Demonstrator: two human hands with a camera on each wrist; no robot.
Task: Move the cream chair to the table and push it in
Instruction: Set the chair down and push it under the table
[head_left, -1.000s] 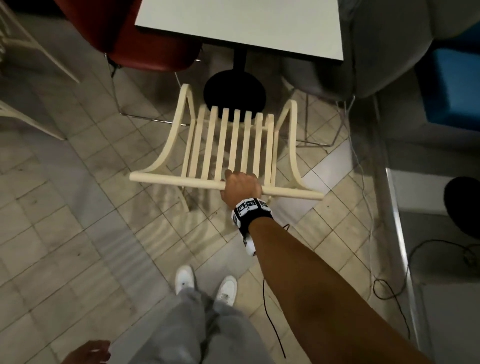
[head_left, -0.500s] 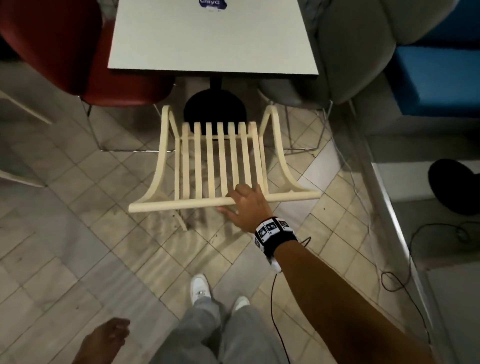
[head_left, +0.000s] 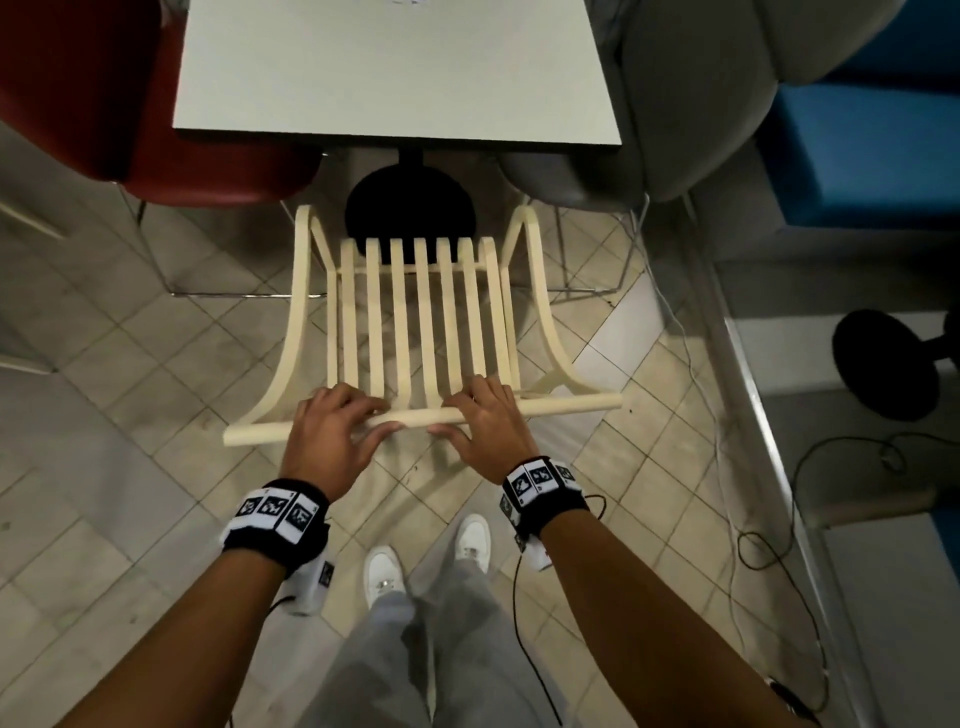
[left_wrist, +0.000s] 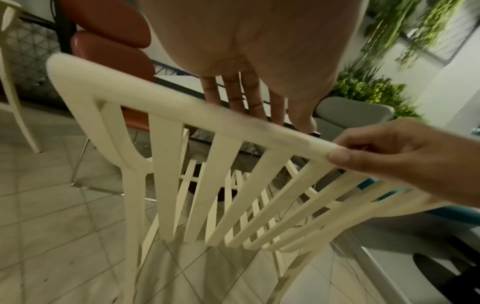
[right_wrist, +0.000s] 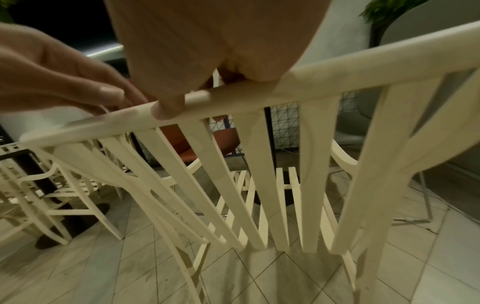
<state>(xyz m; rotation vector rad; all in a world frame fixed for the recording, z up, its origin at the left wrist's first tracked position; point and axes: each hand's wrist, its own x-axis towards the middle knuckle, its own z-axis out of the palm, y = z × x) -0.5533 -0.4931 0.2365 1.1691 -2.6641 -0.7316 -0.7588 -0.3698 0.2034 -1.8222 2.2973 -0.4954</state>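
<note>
The cream slatted chair (head_left: 400, 312) stands on the tiled floor facing the pale table (head_left: 395, 67), its seat front near the table's black base (head_left: 410, 208). Both hands are on its top rail (head_left: 571, 404). My left hand (head_left: 332, 431) lies over the rail left of centre. In the left wrist view its fingers (left_wrist: 233, 90) reach fairly straight past the rail (left_wrist: 130, 90). My right hand (head_left: 483, 421) grips the rail right of centre. In the right wrist view its thumb (right_wrist: 168, 107) presses the near side of the rail (right_wrist: 363, 67).
A red chair (head_left: 156, 130) sits at the table's left and a grey chair (head_left: 675, 104) at its right, flanking the gap. A blue seat (head_left: 857, 145), a raised step with a metal edge (head_left: 753, 415) and loose cables (head_left: 727, 467) lie to the right. More cream chairs (right_wrist: 52, 185) stand left.
My left hand has come up from low at my side onto the rail. My right hand has shifted rightward along the rail. The chair now stands squarer to the table.
</note>
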